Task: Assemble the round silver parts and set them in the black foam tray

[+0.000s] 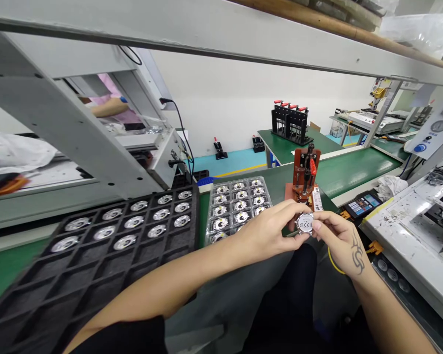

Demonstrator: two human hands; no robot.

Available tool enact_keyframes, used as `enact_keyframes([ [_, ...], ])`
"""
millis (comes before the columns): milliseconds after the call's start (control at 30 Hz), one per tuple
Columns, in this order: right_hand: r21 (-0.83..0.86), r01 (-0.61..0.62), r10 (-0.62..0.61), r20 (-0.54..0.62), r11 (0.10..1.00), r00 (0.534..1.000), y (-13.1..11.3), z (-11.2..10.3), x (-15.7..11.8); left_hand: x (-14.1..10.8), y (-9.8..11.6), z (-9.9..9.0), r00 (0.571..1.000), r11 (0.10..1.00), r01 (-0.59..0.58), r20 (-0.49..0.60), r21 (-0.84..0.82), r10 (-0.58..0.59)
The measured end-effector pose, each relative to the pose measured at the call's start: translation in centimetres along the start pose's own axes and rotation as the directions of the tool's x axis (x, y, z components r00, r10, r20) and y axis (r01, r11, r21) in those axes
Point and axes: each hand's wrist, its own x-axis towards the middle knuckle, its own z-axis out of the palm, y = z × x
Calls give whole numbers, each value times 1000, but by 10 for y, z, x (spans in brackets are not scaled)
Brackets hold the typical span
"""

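Between my two hands is a round metal watch case (304, 223), its engraved back turned up towards me. My left hand (271, 226) pinches its left side with thumb and fingers. My right hand (335, 238) grips the right edge, the thumb lying on the rim. Just beyond the hands stands a red-brown clamp press (303, 172) with a red handle. A clear plastic tray (208, 216) of round metal parts lies left of my left hand. Farther left, a black compartment tray (107, 290) carries several similar round parts in its back rows.
A grey metal beam (206, 34) crosses overhead. On the right are a white machine table (402, 241) and a small keypad device (363, 204). A black fixture with red handles (290, 123) stands behind. Another person's arm (110, 107) shows at the upper left.
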Motion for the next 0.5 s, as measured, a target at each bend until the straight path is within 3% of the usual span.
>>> enact_keyframes([
  [100,-10,-11,12,15,1000,1000,6,2,-5,-8,0,6,993,961,120,18,-249,-119],
  [200,-80,-32,32,4,996,999,18,5,-11,-20,-6,18,954,731,284,110,-621,-278],
  [267,-130,-53,55,13,990,998,30,6,-13,-28,-22,20,925,605,345,150,-717,-348],
  [300,-160,-66,72,30,985,997,36,5,-13,-33,-33,15,913,598,363,143,-714,-383],
  [367,-231,-92,110,66,969,992,49,2,-16,-49,-61,-6,884,691,406,65,-598,-463],
  [433,-303,-124,150,64,945,987,61,-7,-21,-72,-94,-45,831,824,496,-125,-272,-542],
  [467,-332,-149,174,49,932,983,68,-14,-24,-87,-110,-68,788,814,580,-230,-38,-572],
  [500,-354,-183,205,26,917,978,75,-21,-29,-105,-126,-93,728,720,673,-324,170,-604],
])
